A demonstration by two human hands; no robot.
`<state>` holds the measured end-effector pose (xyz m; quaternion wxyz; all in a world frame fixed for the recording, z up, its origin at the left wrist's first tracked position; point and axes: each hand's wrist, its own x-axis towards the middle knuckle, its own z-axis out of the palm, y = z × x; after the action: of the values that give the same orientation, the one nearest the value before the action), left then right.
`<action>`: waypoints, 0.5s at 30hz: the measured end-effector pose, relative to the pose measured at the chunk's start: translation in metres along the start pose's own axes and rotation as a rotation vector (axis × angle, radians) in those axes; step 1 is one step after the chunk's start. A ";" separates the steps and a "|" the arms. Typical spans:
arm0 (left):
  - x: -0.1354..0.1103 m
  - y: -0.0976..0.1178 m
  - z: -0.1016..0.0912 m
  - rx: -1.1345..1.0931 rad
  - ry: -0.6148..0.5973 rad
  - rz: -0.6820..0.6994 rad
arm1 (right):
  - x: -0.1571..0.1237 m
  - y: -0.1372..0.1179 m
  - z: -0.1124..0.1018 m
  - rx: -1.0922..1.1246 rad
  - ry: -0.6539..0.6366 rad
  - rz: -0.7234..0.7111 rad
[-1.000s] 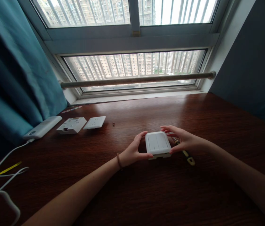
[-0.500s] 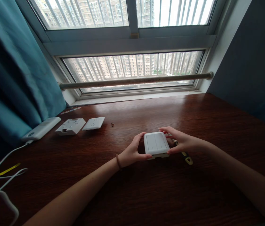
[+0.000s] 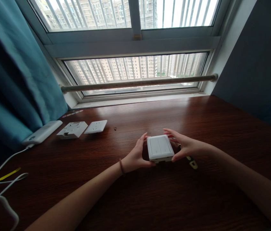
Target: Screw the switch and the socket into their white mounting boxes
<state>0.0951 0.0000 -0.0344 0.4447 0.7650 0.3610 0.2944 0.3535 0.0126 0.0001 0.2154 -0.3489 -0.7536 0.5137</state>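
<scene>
A white wall switch (image 3: 159, 146) with several rocker keys, seated on a white mounting box, is between my two hands near the middle of the table. My left hand (image 3: 137, 157) is closed on its left side, thumb at the near left corner and fingers along the far left edge. On the opposite side my right hand (image 3: 184, 146) grips it, thumb at the near right corner; its index finger is raised off the far edge and the other fingers are partly hidden. A screwdriver (image 3: 193, 163) with a black and yellow handle lies partly behind my right hand.
At the left are an open white mounting box (image 3: 72, 130), a white socket panel (image 3: 96, 127), two small screws (image 3: 115, 128) and a white power strip (image 3: 42, 132) with its cable (image 3: 5, 157). A yellow strip (image 3: 6, 175) lies by the cable. A metal rail (image 3: 140, 84) crosses the window.
The switch has tilted slightly, showing more of its near side. My fingers have shifted a little on its edges, and my right index finger has lifted. The other things lie as before.
</scene>
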 end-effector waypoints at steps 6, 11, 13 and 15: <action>0.000 0.000 0.001 -0.004 -0.004 -0.002 | 0.003 0.009 0.010 -0.101 0.042 -0.033; 0.000 0.001 0.002 -0.033 0.025 0.018 | 0.004 0.008 0.015 -0.142 0.100 -0.069; 0.000 0.001 0.003 -0.039 0.046 0.026 | 0.005 0.008 0.016 -0.139 0.130 -0.089; -0.001 0.001 0.002 -0.052 0.067 0.045 | 0.006 0.007 0.015 -0.121 0.150 -0.118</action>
<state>0.0967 -0.0018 -0.0348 0.4452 0.7509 0.3505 0.3392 0.3419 0.0091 -0.0122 0.2797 -0.3540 -0.7842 0.4261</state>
